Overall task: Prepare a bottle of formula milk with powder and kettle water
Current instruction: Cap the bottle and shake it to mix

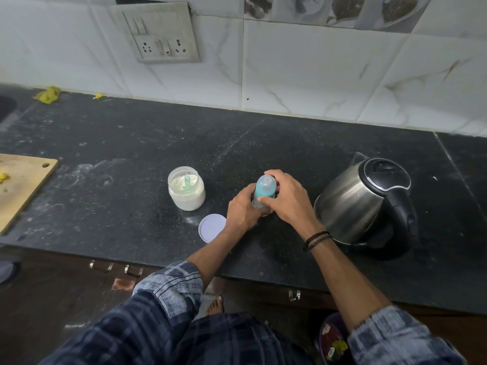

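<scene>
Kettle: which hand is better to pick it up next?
Probably the right hand: the kettle stands just beside it, while the left hand grips the baby bottle.

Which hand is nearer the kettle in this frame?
Right. The right hand grips the top of the bottle, beside the kettle but apart from it; the left hand holds the bottle's body on the side away from the kettle.

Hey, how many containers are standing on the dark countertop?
3: the open clear powder jar at left, the blue-capped baby bottle at centre, the steel electric kettle at right. None looks hidden.
</scene>
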The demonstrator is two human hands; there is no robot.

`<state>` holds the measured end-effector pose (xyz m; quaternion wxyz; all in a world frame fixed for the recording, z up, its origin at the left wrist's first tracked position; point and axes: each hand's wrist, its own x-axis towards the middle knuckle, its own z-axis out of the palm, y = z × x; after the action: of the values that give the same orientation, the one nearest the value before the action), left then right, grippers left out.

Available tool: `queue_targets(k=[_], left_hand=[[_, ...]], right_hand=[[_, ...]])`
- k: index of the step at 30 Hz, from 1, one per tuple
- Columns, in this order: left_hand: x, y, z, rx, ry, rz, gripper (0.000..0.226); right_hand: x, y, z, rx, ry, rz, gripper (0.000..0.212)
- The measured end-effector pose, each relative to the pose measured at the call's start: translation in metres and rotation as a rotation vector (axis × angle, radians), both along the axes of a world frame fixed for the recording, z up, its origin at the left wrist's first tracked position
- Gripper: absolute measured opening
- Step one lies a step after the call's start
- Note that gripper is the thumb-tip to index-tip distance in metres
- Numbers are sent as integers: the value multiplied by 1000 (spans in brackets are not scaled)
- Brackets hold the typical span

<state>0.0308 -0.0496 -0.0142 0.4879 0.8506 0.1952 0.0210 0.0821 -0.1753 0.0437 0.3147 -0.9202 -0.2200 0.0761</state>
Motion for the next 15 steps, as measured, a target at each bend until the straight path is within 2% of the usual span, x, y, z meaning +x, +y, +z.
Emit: queue_targets(k=[4,10,15], left_hand=[[1,1,0,7,0,-9,67],[1,0,-1,-21,16,7,72],[1,1,-2,-17,1,2,69]], right_hand=[[1,-3,1,-15,24,-5,87],[2,0,0,-14,21,-7,83],[1,-1,2,-21,41,-12,90]])
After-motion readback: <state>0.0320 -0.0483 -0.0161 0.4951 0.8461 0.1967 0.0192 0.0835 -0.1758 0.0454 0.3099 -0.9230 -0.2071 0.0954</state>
